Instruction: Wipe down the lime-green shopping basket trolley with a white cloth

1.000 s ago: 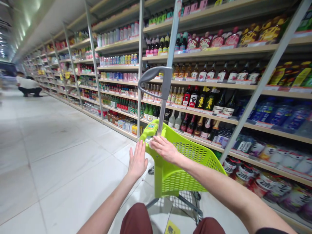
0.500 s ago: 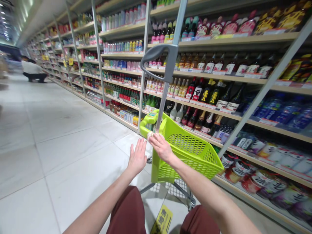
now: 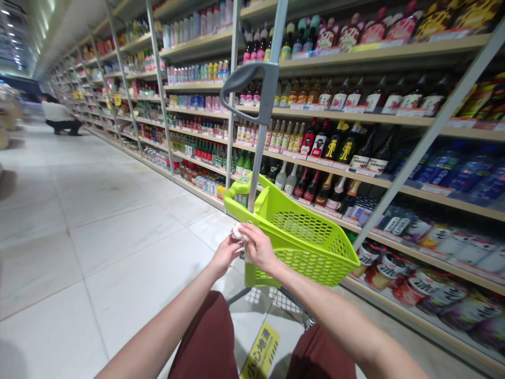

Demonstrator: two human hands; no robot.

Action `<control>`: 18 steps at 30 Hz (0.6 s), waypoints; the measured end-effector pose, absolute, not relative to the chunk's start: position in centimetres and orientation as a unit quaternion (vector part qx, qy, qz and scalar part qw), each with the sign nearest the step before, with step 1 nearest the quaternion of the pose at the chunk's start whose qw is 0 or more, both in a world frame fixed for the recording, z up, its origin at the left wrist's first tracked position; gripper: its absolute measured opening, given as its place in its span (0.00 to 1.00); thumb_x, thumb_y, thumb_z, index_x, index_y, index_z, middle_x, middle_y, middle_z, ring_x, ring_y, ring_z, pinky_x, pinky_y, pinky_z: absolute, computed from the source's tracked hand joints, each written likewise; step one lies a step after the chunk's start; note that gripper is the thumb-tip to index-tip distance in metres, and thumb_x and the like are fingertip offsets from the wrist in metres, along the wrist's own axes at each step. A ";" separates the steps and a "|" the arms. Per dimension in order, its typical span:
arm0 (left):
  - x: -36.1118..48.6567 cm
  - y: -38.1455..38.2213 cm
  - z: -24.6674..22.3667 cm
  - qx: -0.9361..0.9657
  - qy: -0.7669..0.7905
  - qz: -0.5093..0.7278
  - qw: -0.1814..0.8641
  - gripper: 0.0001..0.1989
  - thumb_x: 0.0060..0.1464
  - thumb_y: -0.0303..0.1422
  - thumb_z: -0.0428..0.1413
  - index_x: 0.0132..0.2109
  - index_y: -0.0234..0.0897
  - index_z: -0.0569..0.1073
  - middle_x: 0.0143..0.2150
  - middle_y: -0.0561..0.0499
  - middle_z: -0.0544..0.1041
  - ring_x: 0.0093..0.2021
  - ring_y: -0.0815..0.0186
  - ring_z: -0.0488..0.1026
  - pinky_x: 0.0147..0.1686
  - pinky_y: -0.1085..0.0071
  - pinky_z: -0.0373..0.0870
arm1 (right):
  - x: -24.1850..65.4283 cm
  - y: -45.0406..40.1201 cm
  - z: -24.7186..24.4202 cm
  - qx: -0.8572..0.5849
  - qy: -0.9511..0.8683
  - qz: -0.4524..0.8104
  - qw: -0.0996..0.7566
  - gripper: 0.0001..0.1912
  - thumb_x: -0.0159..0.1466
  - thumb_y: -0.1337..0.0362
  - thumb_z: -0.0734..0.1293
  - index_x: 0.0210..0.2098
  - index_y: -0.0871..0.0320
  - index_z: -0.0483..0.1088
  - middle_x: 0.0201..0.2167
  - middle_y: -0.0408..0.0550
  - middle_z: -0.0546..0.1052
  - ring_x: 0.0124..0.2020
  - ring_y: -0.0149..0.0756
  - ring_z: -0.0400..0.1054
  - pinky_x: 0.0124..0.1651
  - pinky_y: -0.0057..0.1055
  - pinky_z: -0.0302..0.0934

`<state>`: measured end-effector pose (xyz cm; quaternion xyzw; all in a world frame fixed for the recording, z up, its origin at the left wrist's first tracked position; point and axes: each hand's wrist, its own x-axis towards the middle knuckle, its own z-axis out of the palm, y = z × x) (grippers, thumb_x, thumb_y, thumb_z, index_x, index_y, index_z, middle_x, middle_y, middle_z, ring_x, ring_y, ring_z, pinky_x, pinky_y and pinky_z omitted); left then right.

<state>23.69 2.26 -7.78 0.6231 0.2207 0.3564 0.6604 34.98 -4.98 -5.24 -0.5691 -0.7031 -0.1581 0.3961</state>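
Your left hand and right hand hold a small white scrap together, just beside the corner of a lime-green shopping basket. Its grey handle pole rises past shelves of bottled drinks; a person crouches at upper left.

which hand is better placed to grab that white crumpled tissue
Probably the right hand: its fingers lie over the white crumpled tissue at the corner of the lime-green plastic basket. The left hand sits lower, just beneath the tissue, with less of it in reach.
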 end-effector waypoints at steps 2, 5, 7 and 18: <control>24.1 0.8 -6.7 0.531 0.182 0.322 0.762 0.17 0.44 0.32 0.53 0.44 0.35 0.66 0.37 0.49 0.75 0.35 0.67 0.73 0.35 0.69 0.69 | 34.1 -5.4 -4.7 -0.592 -0.650 -0.134 0.457 0.22 0.57 0.76 0.53 0.48 0.58 0.65 0.50 0.49 0.68 0.52 0.31 0.60 0.54 0.31 0.57; 24.7 -1.0 -6.1 0.456 0.196 0.323 0.806 0.14 0.40 0.27 0.56 0.38 0.33 0.67 0.29 0.53 0.74 0.27 0.72 0.71 0.29 0.76 0.67 | 34.2 -6.3 -5.4 -0.604 -0.639 -0.142 0.454 0.20 0.57 0.74 0.56 0.46 0.60 0.67 0.51 0.52 0.67 0.54 0.35 0.58 0.56 0.34 0.55; 25.1 -1.5 -6.4 0.433 0.233 0.322 0.809 0.14 0.37 0.23 0.56 0.36 0.32 0.68 0.26 0.54 0.73 0.24 0.73 0.69 0.25 0.77 0.66 | 34.6 -7.2 -6.3 -0.608 -0.671 -0.154 0.397 0.19 0.57 0.72 0.59 0.48 0.61 0.66 0.53 0.54 0.64 0.58 0.40 0.52 0.58 0.41 0.50; 22.8 -0.3 -5.8 0.537 0.281 0.202 0.769 0.17 0.32 0.20 0.52 0.36 0.34 0.70 0.30 0.53 0.75 0.30 0.71 0.71 0.29 0.76 0.66 | 35.7 -8.5 -7.7 -0.592 -0.753 -0.180 0.224 0.21 0.62 0.67 0.58 0.55 0.58 0.56 0.58 0.53 0.58 0.61 0.40 0.43 0.56 0.40 0.53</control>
